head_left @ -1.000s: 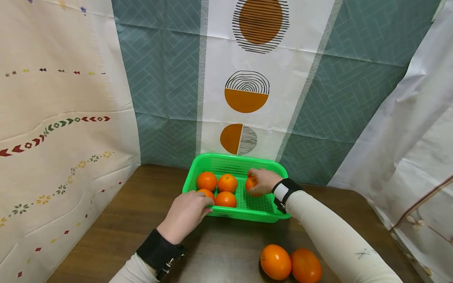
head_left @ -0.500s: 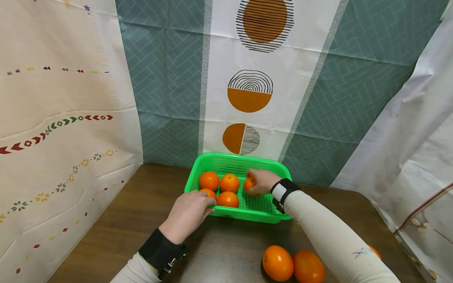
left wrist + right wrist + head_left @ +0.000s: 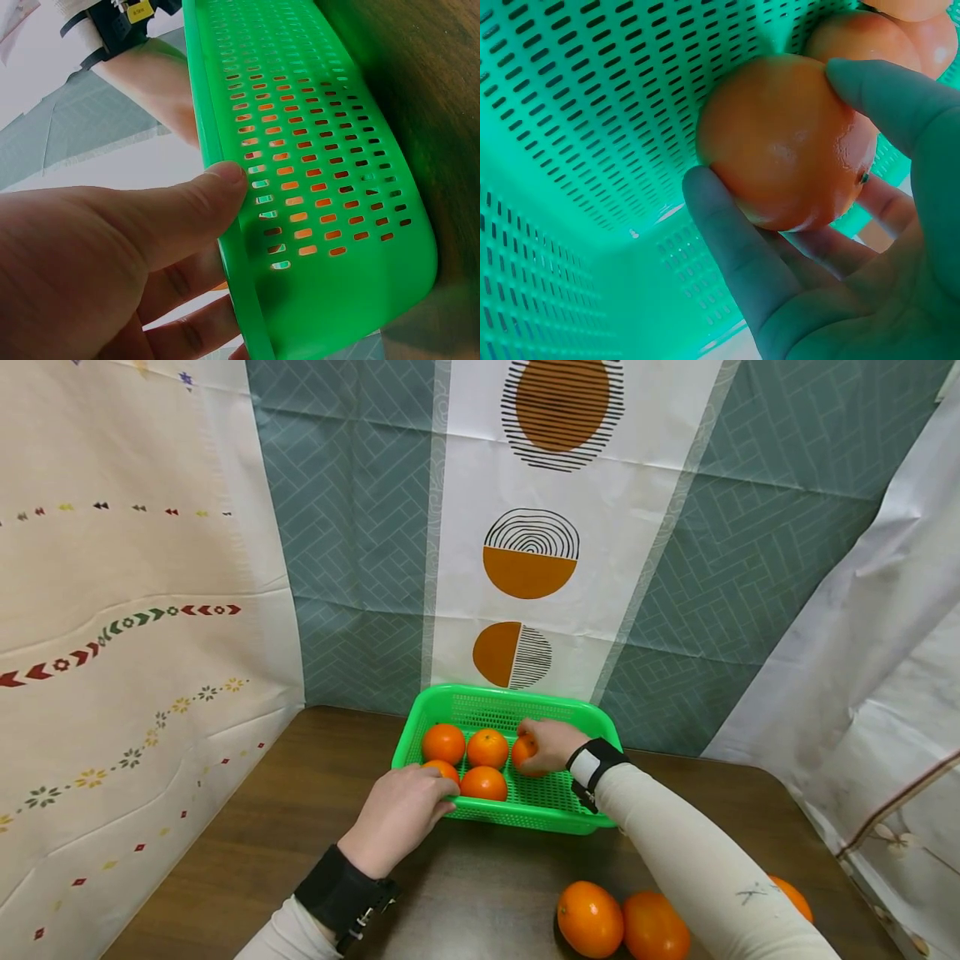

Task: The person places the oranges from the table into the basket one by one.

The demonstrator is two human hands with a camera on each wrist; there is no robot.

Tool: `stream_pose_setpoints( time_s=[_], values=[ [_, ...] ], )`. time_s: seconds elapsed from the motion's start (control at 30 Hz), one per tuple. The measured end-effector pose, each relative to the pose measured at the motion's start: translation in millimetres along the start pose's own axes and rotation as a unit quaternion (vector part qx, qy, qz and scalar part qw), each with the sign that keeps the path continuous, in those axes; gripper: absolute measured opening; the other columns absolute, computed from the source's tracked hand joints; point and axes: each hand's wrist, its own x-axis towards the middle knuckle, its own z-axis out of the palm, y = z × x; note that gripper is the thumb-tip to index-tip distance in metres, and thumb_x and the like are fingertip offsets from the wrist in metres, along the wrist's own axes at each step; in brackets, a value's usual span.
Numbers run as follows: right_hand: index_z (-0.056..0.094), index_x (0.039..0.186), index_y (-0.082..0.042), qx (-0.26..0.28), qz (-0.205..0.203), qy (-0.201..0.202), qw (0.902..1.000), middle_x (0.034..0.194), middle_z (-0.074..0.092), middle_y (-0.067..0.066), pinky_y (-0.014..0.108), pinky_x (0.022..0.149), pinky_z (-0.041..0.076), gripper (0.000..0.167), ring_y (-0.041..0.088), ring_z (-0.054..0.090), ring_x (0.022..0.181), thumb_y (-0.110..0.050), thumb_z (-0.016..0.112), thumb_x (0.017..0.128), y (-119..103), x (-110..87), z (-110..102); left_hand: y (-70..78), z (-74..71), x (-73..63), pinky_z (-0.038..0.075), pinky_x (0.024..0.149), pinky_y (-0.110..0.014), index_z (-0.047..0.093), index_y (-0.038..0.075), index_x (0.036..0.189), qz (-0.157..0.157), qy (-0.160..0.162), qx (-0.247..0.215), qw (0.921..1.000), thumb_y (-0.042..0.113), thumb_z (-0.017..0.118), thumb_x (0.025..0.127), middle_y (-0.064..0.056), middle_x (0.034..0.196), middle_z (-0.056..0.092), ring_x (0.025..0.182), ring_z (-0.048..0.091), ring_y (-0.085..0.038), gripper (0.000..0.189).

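A green plastic basket (image 3: pixel 525 814) with slotted walls stands at the back of the table, holding several oranges. My left hand (image 3: pixel 397 818) pinches its near left rim; in the left wrist view the thumb (image 3: pixel 199 206) presses the outer wall while the fingers pass behind the rim. Inside the basket, on the right side, my right hand (image 3: pixel 553 746) grips an orange (image 3: pixel 784 142), fingers and thumb curved round it. Left of that fruit sit other oranges, among them one at the back (image 3: pixel 487 748) and one at the front (image 3: pixel 483 783).
Two oranges, one (image 3: pixel 590 918) beside the other (image 3: pixel 656 927), lie on the wooden table (image 3: pixel 480 893) in front of the basket. Another orange (image 3: pixel 792 897) shows partly behind the right sleeve. A patterned cloth (image 3: pixel 360 635) hangs right behind the basket.
The right hand has shifted slightly left inside the basket with its orange, closer to the others. The left hand stays on the rim. An orange has come into sight behind the right forearm.
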Motion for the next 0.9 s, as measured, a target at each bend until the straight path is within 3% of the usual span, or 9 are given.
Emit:
stream_pose_setpoints(
  time_s=[0.37, 0.67, 0.9],
  values=[
    [0.06, 0.149, -0.003, -0.004, 0.016, -0.007, 0.9998, 0.14, 0.062, 0.025, 0.05, 0.098, 0.056, 0.058, 0.034, 0.065, 0.108, -0.021, 0.08, 0.098, 5, 6.1, 11, 0.7, 2.4, 0.5, 0.052, 0.065, -0.032, 0.079, 0.022, 0.089, -0.002, -0.007, 0.0, 1.0, 0.02, 0.099, 0.082, 0.011, 0.076, 0.061, 0.072, 0.061, -0.018, 0.021],
    [0.058, 0.153, -0.003, -0.004, 0.01, -0.011, 0.9999, 0.146, 0.06, 0.027, 0.051, 0.103, 0.055, 0.062, 0.037, 0.066, 0.116, -0.023, 0.08, 0.099, 6, 6.2, 8, 0.4, 0.5, 1.4, 0.053, 0.065, -0.033, 0.079, 0.022, 0.089, -0.002, -0.003, 0.002, 1.0, 0.02, 0.1, 0.081, 0.01, 0.076, 0.061, 0.072, 0.062, -0.018, 0.022],
    [0.057, 0.155, -0.003, -0.011, 0.007, -0.006, 0.9999, 0.149, 0.059, 0.028, 0.053, 0.106, 0.054, 0.063, 0.04, 0.066, 0.121, -0.024, 0.081, 0.1, 0, -4.8, -5, -0.9, -0.7, 1.1, 0.054, 0.065, -0.033, 0.079, 0.021, 0.088, 0.002, -0.002, 0.003, 1.0, 0.019, 0.1, 0.081, 0.01, 0.075, 0.06, 0.072, 0.063, -0.019, 0.022]
  ],
)
